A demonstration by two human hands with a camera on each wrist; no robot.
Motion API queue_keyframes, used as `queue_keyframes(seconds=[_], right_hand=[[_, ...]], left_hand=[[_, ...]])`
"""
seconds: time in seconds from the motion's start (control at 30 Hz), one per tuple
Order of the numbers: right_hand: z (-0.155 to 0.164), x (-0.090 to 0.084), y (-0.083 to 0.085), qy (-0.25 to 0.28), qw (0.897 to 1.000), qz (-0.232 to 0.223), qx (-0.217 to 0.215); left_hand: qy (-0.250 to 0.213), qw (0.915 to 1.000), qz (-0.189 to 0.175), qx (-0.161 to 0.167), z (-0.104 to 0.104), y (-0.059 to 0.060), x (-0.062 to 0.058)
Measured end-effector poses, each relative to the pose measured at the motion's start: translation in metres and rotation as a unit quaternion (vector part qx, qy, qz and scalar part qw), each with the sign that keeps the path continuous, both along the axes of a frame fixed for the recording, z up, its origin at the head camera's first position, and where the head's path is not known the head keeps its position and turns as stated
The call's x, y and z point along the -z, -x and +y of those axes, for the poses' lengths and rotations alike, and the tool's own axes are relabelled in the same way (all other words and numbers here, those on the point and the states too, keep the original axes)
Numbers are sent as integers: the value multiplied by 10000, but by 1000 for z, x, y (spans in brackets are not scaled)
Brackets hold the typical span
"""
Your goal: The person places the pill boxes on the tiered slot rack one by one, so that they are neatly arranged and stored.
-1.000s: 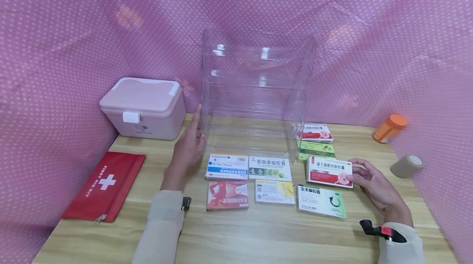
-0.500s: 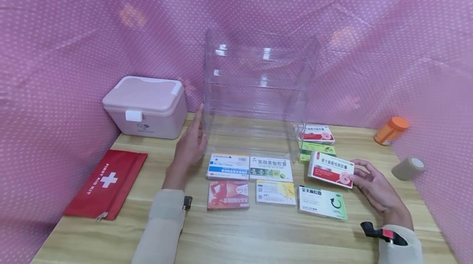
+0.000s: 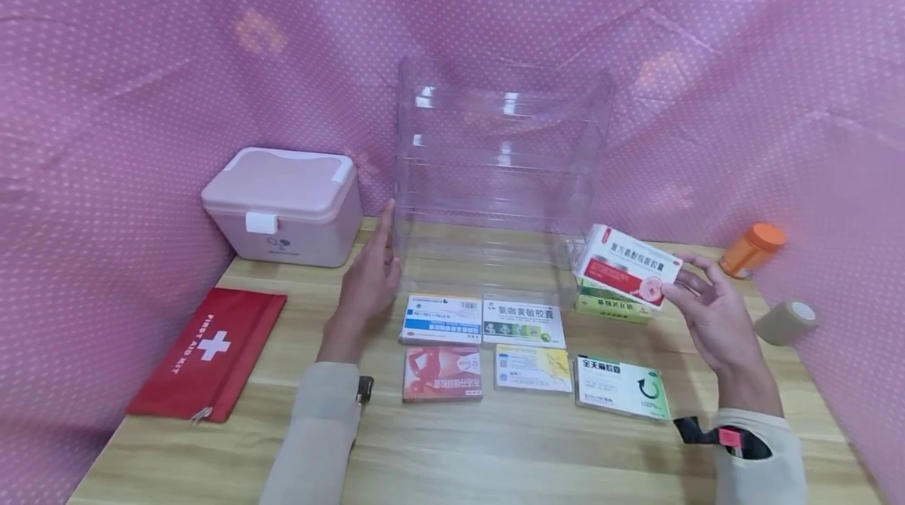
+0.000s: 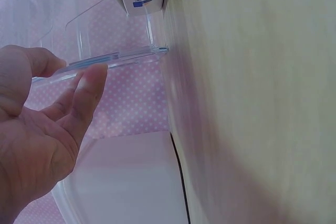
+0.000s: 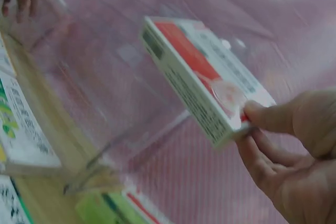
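Observation:
My right hand [image 3: 707,309] pinches a red-and-white medicine box [image 3: 625,265] by its right end and holds it above the table, at the right front corner of the clear acrylic shelf rack [image 3: 498,167]. In the right wrist view the red-and-white box [image 5: 202,77] is tilted, thumb [image 5: 273,116] on top. My left hand [image 3: 371,273] rests with straight fingers against the rack's left wall [image 4: 105,59]. Under the held box lies a green box [image 3: 611,307] stacked with another.
Several flat medicine boxes [image 3: 519,323] lie in two rows in front of the rack. A pink case [image 3: 283,206] and a red first aid pouch [image 3: 208,352] sit at the left. An orange bottle [image 3: 751,247] and a tan bandage roll [image 3: 785,320] stand at the right.
My right hand has lifted the red-and-white box off the table and carried it up and back toward the rack's right side. My left hand has stayed on the rack.

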State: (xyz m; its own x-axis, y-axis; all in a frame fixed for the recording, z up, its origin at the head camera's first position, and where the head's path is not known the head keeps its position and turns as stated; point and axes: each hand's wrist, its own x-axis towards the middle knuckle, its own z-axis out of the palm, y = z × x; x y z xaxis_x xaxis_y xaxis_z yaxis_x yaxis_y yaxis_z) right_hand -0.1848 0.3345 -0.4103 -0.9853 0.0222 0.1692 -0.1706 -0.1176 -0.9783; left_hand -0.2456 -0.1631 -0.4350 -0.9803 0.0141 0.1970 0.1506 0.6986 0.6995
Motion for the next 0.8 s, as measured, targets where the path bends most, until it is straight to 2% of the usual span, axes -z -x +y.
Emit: queue_keyframes(seconds=[0.13,0.3,0.43,0.63,0.8], right_hand=[[-37,-40,17,-678,9938,367,802],[-87,-95,62,-1539,9731,1029,1373],[-124,-131,97,-2418,9462,1604,1433],[-167,-170,137,-2575,9296,2273,1334],[-195,-199,167,-3153,9015,2611,1404]], left_hand=[[28,10000,82,-14,0,2,1],[46,10000,48,-58,0,0,0],[72,9999,38,-105,0,-1,0],[130,9998,24,-124,1,0,1],[128,9998,108,-135,0,2,3]])
